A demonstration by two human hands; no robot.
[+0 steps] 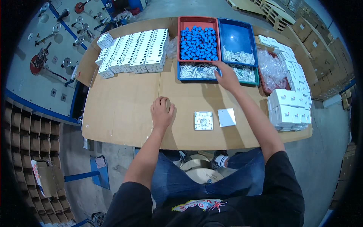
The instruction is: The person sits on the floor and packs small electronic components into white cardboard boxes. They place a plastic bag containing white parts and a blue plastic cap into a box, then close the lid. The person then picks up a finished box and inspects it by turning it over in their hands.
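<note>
My right hand (227, 77) reaches over the front edge of the trays, its thumb and forefinger apart, at the right end of a blue tray (198, 80) of small white pieces (196, 70). My left hand (162, 113) rests on the cardboard tabletop (124, 109), fingers loosely bent and thumb apart; nothing shows in it, though its palm is hidden. Between my forearms lie a square white plate with a detailed, open-looking face (203, 120) and, to its right, a smooth white square cover (227, 117). Behind my right hand stands a red tray (179, 38) of blue pieces (198, 43).
Another blue tray (235, 34) holds white pieces, above a green tray (258, 77). Rows of white boxes (138, 51) stand at the back left. Stacked white boxes (289, 111) and a container of clear plastic bags (271, 70) are at the right. Cardboard walls edge the tabletop's back.
</note>
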